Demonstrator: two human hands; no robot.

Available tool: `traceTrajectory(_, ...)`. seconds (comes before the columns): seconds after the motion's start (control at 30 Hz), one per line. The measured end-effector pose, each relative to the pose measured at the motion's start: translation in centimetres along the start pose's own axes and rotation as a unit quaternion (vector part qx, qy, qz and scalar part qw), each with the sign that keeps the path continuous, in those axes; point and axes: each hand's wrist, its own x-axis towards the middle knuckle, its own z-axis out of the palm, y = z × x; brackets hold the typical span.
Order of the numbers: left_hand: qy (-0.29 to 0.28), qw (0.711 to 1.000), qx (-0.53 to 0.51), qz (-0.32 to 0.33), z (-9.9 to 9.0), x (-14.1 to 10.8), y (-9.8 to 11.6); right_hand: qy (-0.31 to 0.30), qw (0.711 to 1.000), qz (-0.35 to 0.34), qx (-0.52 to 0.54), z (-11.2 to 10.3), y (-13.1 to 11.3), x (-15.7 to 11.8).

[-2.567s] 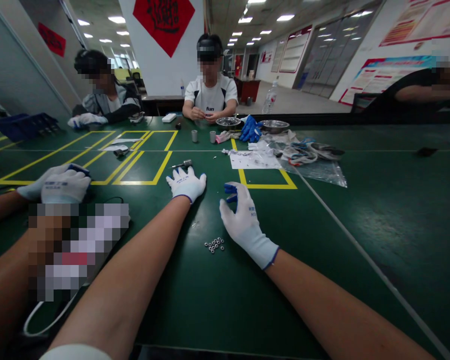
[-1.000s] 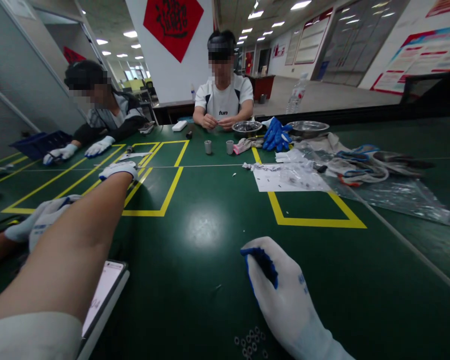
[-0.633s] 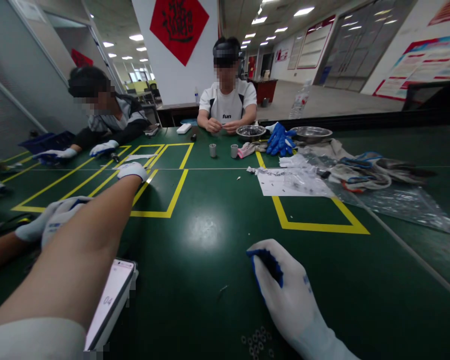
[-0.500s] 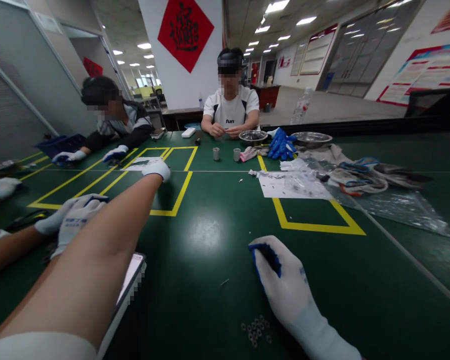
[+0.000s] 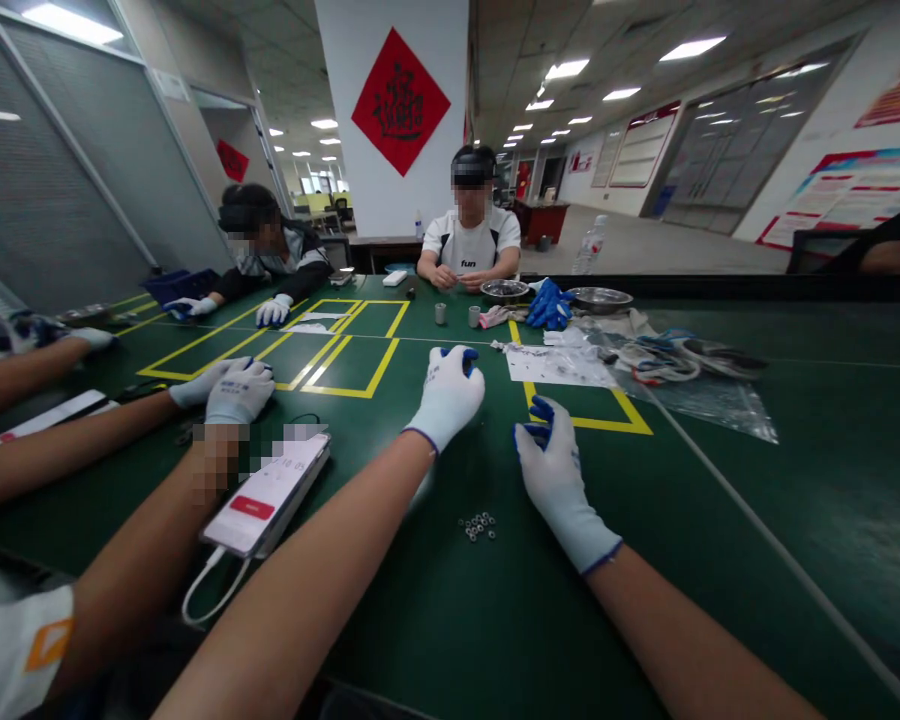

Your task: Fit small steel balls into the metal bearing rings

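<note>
My left hand, in a white glove with a blue palm, hovers over the middle of the green table. Its fingers are curled together, and I cannot make out whether something small is in them. To its right, my right hand, gloved the same way, holds its fingers bent and apart from the thumb, with nothing visible between them. A loose cluster of small metal nuts lies on the table, nearer to me than both hands.
A charging phone lies left of my forearm, beside a co-worker's gloved hands. White paper with small dark parts, plastic bags and gloves sit at right. Two grey cups stand farther back, before a seated person.
My left hand has come back right from the taped area at left and is now near my right hand. My right thumb and fingers have parted more. The view has shifted.
</note>
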Motion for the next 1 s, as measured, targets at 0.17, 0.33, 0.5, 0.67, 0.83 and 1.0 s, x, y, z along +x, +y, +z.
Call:
traceTrajectory(0.17,0.007,0.980,-0.183,0.080,-2.0,-5.7,-3.2,-0.082,0.994,-0.059,0.038,0.2,0.8,0.7)
traceTrajectory(0.33,0.014,0.974,-0.216,0.061,-3.0,-6.2,-5.1,-0.212,0.966,-0.121,0.091,0.6,0.9,0.3)
traceTrajectory(0.5,-0.006,0.978,-0.160,0.132,-3.0,-6.4,-4.2,-0.200,0.965,-0.169,0.038,0.5,0.5,0.2)
traceTrajectory(0.67,-0.021,0.977,-0.118,0.176,-3.4,-6.7,-3.5,-0.227,0.954,-0.189,-0.054,0.3,-0.6,-0.1)
traceTrajectory(0.83,-0.025,0.977,-0.144,0.152,-2.9,-6.8,-3.7,-0.235,0.951,-0.175,-0.104,0.1,-1.5,-0.4)
traceTrajectory(1.0,-0.034,0.978,-0.159,0.131,-2.2,-6.7,-4.0,-0.228,0.947,-0.167,-0.151,0.3,-2.0,-0.7)
